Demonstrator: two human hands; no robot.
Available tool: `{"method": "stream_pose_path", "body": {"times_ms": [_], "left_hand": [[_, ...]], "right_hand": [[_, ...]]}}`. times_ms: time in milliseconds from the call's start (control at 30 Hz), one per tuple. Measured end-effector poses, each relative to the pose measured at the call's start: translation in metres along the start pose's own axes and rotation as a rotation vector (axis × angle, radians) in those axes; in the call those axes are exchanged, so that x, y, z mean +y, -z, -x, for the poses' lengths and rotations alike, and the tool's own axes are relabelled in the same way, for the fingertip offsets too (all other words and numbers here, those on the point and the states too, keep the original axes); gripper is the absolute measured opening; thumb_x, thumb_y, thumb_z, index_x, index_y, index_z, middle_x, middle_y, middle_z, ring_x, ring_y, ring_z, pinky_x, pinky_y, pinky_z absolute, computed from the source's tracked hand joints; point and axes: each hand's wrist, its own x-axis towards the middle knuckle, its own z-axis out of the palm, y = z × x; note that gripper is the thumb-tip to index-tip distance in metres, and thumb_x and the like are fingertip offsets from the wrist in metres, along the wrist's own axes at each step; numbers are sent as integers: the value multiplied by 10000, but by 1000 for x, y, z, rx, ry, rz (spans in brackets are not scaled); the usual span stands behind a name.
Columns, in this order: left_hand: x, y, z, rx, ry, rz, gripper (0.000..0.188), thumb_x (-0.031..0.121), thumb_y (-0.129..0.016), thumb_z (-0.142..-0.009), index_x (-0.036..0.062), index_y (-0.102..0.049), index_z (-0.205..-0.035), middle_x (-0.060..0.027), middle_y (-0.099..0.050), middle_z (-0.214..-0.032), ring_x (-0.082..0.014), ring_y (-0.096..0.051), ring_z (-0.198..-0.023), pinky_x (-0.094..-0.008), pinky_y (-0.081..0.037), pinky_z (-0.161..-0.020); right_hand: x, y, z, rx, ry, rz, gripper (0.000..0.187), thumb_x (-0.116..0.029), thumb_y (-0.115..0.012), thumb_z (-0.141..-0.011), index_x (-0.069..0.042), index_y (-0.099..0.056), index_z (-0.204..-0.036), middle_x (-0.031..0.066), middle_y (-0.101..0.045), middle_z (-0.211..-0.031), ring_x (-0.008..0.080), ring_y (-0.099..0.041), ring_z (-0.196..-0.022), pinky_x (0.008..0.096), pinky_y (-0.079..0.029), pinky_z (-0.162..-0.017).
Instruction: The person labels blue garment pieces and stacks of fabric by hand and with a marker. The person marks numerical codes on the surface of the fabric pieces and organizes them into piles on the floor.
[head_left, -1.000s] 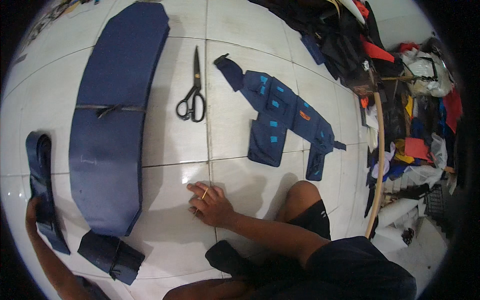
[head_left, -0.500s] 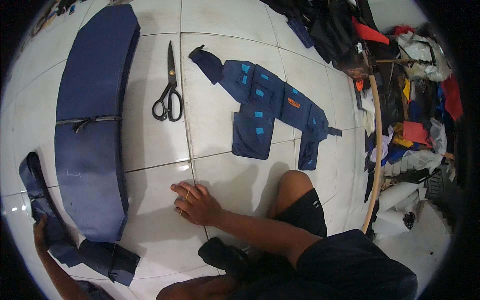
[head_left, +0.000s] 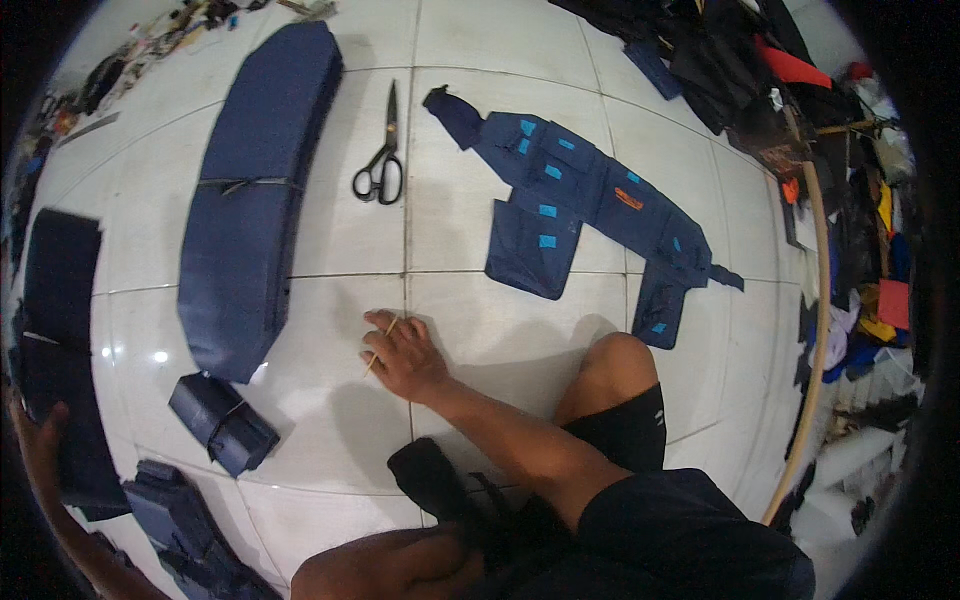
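At the far left, my left hand (head_left: 42, 432) grips the near part of a long dark blue bundle (head_left: 62, 290) tied with a light band. Its thumb shows on top; the other fingers are mostly hidden. My right hand (head_left: 408, 358) rests low over the tiled floor, with a thin yellowish stick (head_left: 391, 327) held across its fingers. Ahead of it lie black-handled scissors (head_left: 390, 150), blades pointing away. To their right is a flat dark blue cut-out piece (head_left: 600, 200) with light blue patches and an orange mark. A large tied stack of blue panels (head_left: 245, 200) lies left of the scissors.
A small tied blue bundle (head_left: 224, 424) lies near the large stack, and another dark folded bundle (head_left: 190, 530) is at the lower left. My bent knee (head_left: 618, 365) is on the right. Beyond a curved wooden edge (head_left: 815, 350) sit heaped fabrics and plastic.
The view has swung left, so the floor items appear shifted right and up. My left hand has shifted the long bundle, which now shows its broad face. My right hand stays on the floor.
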Motion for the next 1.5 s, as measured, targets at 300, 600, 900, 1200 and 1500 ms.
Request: {"method": "stream_pose_path", "body": {"times_ms": [300,600,900,1200,1500], "left_hand": [[273,-98,172,-846,74,775,1229,452,-963,-449,-100,-425,-1406,-258,-580,-1305,-347,-583,-1196,-412,-440,-1050],[289,-289,221,-996,64,665,1016,486,-893,-590,-29,-483,-1363,-262,-623,-1230,-362,-594,-1180,-390,-456,-1008],[269,-280,230,-990,23,469,812,499,-756,-692,-9,-545,-1289,-269,-643,-1195,-398,-620,-1121,-429,-477,-956],[258,-279,235,-1042,47,513,828,472,-749,-726,24,-491,-1373,-256,-626,-1244,-385,-603,-1170,-440,-464,-997],[257,-291,245,-977,50,614,843,529,-778,-761,9,-500,-1364,-257,-601,-1286,-365,-583,-1206,-418,-443,-1028]], "right_hand": [[38,107,17,654,-412,-1016,409,-367,-324,-1077,-40,-519,-1226,47,-546,-891,136,-524,-744,279,-446,-659],[-4,135,67,98,-314,-638,277,-212,-497,-1043,11,-643,-1120,117,-673,-940,228,-665,-948,346,-510,-866],[-28,63,41,-275,74,-476,211,-141,-627,-952,-21,-674,-1118,143,-684,-986,296,-670,-903,369,-529,-808],[11,100,20,25,-11,-223,104,-113,-674,-910,-28,-636,-956,140,-664,-932,303,-657,-859,377,-526,-771],[9,71,29,-26,-36,-326,92,-99,-663,-919,-26,-631,-965,118,-672,-924,237,-666,-880,340,-523,-802]]}}
